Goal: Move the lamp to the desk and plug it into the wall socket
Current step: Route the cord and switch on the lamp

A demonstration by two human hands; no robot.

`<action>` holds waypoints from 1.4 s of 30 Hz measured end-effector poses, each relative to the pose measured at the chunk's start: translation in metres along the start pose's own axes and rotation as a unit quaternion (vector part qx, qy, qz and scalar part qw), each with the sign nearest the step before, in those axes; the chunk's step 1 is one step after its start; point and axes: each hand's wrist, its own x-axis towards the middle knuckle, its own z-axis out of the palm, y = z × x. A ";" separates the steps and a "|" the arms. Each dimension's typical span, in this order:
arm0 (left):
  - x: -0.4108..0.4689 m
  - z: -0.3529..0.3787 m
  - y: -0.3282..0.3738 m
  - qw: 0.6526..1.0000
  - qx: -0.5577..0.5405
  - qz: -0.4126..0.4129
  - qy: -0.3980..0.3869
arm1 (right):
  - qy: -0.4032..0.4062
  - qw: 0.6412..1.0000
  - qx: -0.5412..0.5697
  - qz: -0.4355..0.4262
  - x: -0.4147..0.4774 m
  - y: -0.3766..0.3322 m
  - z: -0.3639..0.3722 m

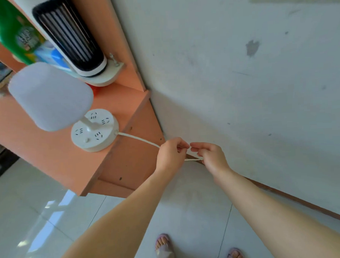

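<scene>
White cord (138,139) limp, light, beside desk (55,153) | left hand (171,155), right hand (211,156) pinched it | better gripped near plug, unseen

Smooth plastic, laminated wood and glossy tile beside a scuffed wall.
A white lamp base (94,130) is showing smooth matt plastic on an orange laminated desk (49,151); floor tiles (42,212) are gleaming glossy, and the painted wall (241,86) is looking matt and stained.
</scene>
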 end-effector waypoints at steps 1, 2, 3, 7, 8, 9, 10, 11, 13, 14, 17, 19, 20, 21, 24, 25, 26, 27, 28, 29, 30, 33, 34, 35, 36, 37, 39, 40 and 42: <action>-0.004 -0.010 -0.002 1.000 -0.005 -0.007 0.009 | -0.009 1.000 -0.005 -0.006 -0.004 -0.006 0.007; -0.009 -0.020 -0.005 1.000 -0.011 -0.014 0.017 | -0.018 1.000 -0.005 -0.010 -0.007 -0.011 0.014; -0.014 -0.030 -0.008 0.999 -0.019 -0.024 0.024 | -0.029 1.000 -0.004 -0.012 -0.011 -0.017 0.024; -0.029 -0.067 -0.029 0.994 -0.041 -0.080 0.064 | -0.086 0.996 -0.003 -0.007 -0.023 -0.034 0.063; -0.033 -0.077 -0.035 0.992 -0.046 -0.089 0.076 | -0.103 0.995 -0.007 -0.008 -0.026 -0.037 0.074; -0.037 -0.085 -0.039 0.992 -0.046 -0.085 0.082 | -0.117 0.993 -0.010 -0.011 -0.028 -0.040 0.084; -0.040 -0.094 -0.044 0.992 -0.046 -0.079 0.085 | -0.130 0.991 -0.016 -0.016 -0.030 -0.043 0.094; -0.043 -0.104 -0.049 0.992 -0.050 -0.078 0.089 | -0.142 0.989 -0.024 -0.021 -0.032 -0.047 0.106; -0.049 -0.123 -0.060 0.988 -0.061 -0.090 0.106 | -0.162 0.985 -0.040 -0.035 -0.038 -0.056 0.130; -0.050 -0.128 -0.063 0.986 -0.060 -0.098 0.117 | -0.168 0.984 -0.044 -0.043 -0.040 -0.059 0.137; -0.049 -0.145 -0.084 0.982 -0.034 -0.095 0.161 | -0.183 0.979 -0.059 -0.066 -0.045 -0.068 0.167; -0.048 -0.155 -0.095 0.977 -0.022 -0.072 0.198 | -0.188 0.976 -0.078 -0.075 -0.046 -0.074 0.184; -0.047 -0.159 -0.100 0.974 -0.015 -0.058 0.218 | -0.185 0.976 -0.087 -0.081 -0.046 -0.076 0.191; -0.046 -0.162 -0.103 0.970 -0.009 -0.049 0.236 | -0.177 0.976 -0.091 -0.086 -0.046 -0.078 0.196; -0.043 -0.173 -0.117 0.963 0.000 -0.054 0.264 | -0.135 0.982 -0.093 -0.097 -0.048 -0.084 0.210; -0.043 -0.177 -0.121 0.962 -0.001 -0.062 0.266 | -0.125 0.982 -0.096 -0.102 -0.049 -0.085 0.213; -0.043 -0.181 -0.124 0.961 -0.004 -0.068 0.267 | -0.116 0.982 -0.103 -0.108 -0.050 -0.086 0.215; -0.042 -0.184 -0.126 0.961 -0.006 -0.072 0.266 | -0.110 0.981 -0.114 -0.114 -0.051 -0.087 0.217; -0.042 -0.188 -0.128 0.962 -0.003 -0.071 0.264 | -0.106 0.980 -0.125 -0.117 -0.052 -0.088 0.220; -0.041 -0.190 -0.128 0.964 0.005 -0.064 0.258 | -0.102 0.979 -0.133 -0.119 -0.053 -0.088 0.221; -0.040 -0.193 -0.130 0.967 0.015 -0.054 0.249 | -0.100 0.978 -0.139 -0.119 -0.053 -0.090 0.224; -0.039 -0.194 -0.128 0.974 0.047 -0.031 0.218 | -0.094 0.982 -0.128 -0.098 -0.052 -0.094 0.225; -0.038 -0.194 -0.128 0.974 0.064 -0.027 0.216 | -0.095 0.983 -0.126 -0.091 -0.051 -0.097 0.225; -0.038 -0.195 -0.128 0.973 0.081 -0.024 0.215 | -0.097 0.983 -0.128 -0.086 -0.049 -0.098 0.225; -0.038 -0.195 -0.127 0.972 0.094 -0.022 0.214 | -0.101 0.982 -0.136 -0.082 -0.048 -0.099 0.224; -0.037 -0.196 -0.127 0.971 0.104 -0.022 0.212 | -0.106 0.981 -0.144 -0.079 -0.047 -0.100 0.223; -0.036 -0.198 -0.125 0.971 0.127 -0.019 0.202 | -0.117 0.979 -0.153 -0.073 -0.045 -0.102 0.221; -0.036 -0.199 -0.124 0.971 0.141 -0.019 0.195 | -0.121 0.978 -0.155 -0.072 -0.045 -0.103 0.220; -0.037 -0.200 -0.122 0.969 0.167 -0.023 0.183 | -0.125 0.977 -0.160 -0.071 -0.044 -0.106 0.219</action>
